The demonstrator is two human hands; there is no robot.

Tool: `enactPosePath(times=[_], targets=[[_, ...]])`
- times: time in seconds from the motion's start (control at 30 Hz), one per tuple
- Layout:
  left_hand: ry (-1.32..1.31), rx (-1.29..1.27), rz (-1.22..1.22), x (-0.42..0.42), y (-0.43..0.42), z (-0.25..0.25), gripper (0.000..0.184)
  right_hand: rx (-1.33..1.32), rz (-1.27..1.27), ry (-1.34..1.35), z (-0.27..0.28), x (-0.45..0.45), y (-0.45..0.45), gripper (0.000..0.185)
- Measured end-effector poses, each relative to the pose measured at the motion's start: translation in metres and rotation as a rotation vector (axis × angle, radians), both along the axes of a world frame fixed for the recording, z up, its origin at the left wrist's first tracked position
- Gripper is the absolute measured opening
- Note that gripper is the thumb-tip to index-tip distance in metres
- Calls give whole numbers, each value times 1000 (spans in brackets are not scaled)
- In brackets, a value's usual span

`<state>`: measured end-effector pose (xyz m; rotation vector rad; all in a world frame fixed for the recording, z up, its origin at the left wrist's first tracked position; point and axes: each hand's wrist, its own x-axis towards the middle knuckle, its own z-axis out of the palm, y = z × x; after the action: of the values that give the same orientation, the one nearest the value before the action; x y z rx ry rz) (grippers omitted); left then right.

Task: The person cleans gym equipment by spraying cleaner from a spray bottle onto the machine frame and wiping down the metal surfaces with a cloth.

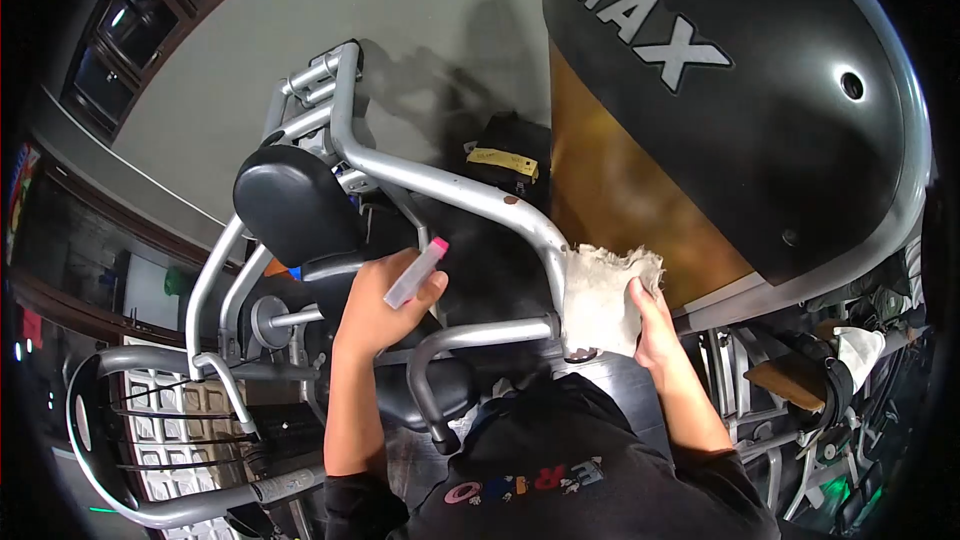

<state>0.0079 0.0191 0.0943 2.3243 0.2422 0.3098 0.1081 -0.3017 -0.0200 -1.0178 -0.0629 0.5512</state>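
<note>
In my left hand (372,302), the fingers are closed round a small translucent bottle (408,284) with a pink cap, tilted up to the right. A ragged off-white cloth (604,290) is gripped by my right hand (655,325), its thumb lying over the cloth's right edge. The cloth hangs against the bent silver tube (553,250) of a gym machine and covers part of it; whether it presses on the tube I cannot tell. Brown worn spots show on that tube. Left of my left hand is the machine's black padded backrest (295,202).
A large black machine cover (740,120) with white lettering rises at the right. A lower silver handle (480,335) curves in front of me. More metal frames (770,460) crowd the lower right. A yellow label (503,160) lies on a dark object by the wall.
</note>
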Motion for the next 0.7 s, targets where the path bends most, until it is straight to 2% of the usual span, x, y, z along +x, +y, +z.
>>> enactPosePath(times=[0.13,0.23,0.37,0.47,0.57,0.67,0.7], targets=[[193,186,-90,8,-21,7,36,-10,42,44,-13,-6,-12,48],[295,299,10,13,-39,1,36,-50,64,-2,-21,-6,-18,44],[229,259,127,15,-55,1,35,-89,125,-78,-25,-3,-27,35],[264,333,85,10,-56,6,32,-55,154,-57,-12,-6,-29,35],[247,229,-31,2,-64,14,28,-41,153,-60,-6,-7,-33,35],[232,244,-98,-8,-71,17,28,-45,190,-89,-18,-1,-42,37],[236,239,-135,-12,-72,18,22,-46,197,-86,-20,1,-45,37]])
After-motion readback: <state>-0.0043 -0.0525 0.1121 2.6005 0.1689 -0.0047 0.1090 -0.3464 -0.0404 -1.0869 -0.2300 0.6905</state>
